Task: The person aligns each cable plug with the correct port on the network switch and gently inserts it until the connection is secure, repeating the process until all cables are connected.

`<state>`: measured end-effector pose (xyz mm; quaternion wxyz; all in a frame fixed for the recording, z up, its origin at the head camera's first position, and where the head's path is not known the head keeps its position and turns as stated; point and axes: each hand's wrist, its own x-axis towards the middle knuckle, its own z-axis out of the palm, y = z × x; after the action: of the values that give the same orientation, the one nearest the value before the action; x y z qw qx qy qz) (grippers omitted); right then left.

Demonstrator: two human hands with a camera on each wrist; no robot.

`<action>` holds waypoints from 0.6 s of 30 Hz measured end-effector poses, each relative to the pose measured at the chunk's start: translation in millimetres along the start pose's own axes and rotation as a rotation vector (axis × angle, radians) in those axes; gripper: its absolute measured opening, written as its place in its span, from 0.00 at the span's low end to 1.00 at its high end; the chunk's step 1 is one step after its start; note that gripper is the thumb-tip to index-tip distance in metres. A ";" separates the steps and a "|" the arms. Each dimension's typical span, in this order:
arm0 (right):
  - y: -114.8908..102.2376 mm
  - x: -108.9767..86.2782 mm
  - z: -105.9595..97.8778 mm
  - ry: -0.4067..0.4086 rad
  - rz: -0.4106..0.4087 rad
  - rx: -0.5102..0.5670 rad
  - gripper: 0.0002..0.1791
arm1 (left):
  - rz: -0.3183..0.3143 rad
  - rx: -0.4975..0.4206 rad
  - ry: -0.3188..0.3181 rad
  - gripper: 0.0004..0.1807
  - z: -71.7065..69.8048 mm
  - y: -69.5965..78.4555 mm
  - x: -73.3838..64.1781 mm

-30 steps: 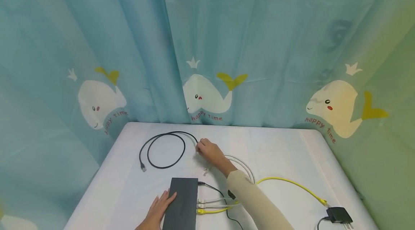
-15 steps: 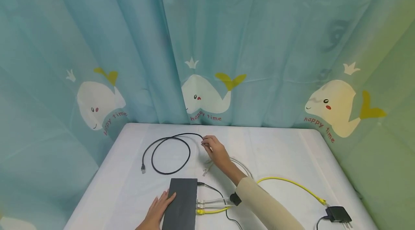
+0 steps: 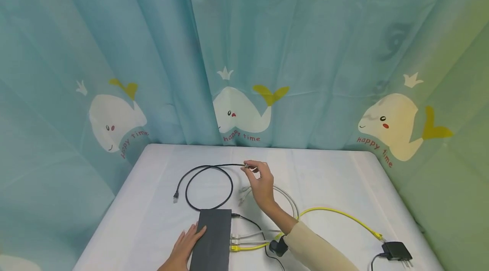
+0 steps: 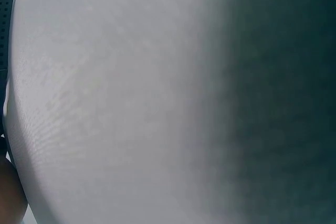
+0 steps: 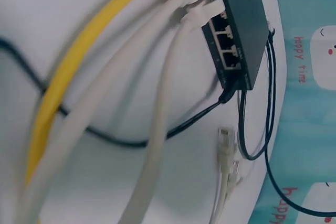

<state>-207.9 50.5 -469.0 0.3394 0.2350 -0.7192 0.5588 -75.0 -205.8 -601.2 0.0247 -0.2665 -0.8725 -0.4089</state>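
A black network switch (image 3: 211, 237) lies on the white table at the front, and my left hand (image 3: 184, 245) rests on its left side with fingers spread. Farther back, my right hand (image 3: 261, 184) pinches one end of a black network cable (image 3: 229, 194) between thumb and fingers. That cable runs left in a loop to its other plug (image 3: 175, 197). In the right wrist view, two white cables (image 5: 157, 129) and a yellow cable (image 5: 84, 45) are plugged into the switch (image 5: 241, 19), with further ports bare. The right hand is outside that view. The left wrist view catches only the switch's perforated side (image 4: 4, 19) and some skin.
Loose white cable plugs (image 5: 226, 145) lie beside the switch, near the white cable's coil (image 3: 288, 199). A black power cord (image 5: 194, 121) enters the switch. On the right, the yellow cable ends at a small black box (image 3: 397, 251). A whale-print curtain (image 3: 324, 71) hangs behind the table.
My right hand has moved right and turned, bringing the pinched cable end into view. The black cable's loop and far plug have slid right and toward me. The left hand stays put.
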 end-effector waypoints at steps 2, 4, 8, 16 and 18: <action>-0.9 0.2 -5.1 0.013 -0.069 -0.005 0.13 | -0.001 -0.003 0.001 0.53 0.0 -0.7 0.3; -2.3 -0.7 -10.3 0.018 -0.111 -0.017 0.14 | -0.005 0.006 0.003 0.53 -0.2 -1.2 0.4; 1.8 -8.1 -17.1 0.011 -0.152 -0.024 0.16 | -0.036 0.010 -0.009 0.52 -1.3 -0.3 0.6; 21.3 -33.9 -21.6 -0.082 -0.313 -0.029 0.12 | -0.084 -0.009 -0.047 0.52 -3.0 1.8 0.4; 21.2 -37.4 -23.8 -0.143 -0.405 -0.043 0.14 | -0.087 -0.004 -0.052 0.52 -3.5 2.2 0.7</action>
<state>-193.1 77.5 -507.3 0.3979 0.4063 -0.6914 0.4457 -75.1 -206.9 -597.1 -0.0165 -0.2389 -0.8828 -0.4042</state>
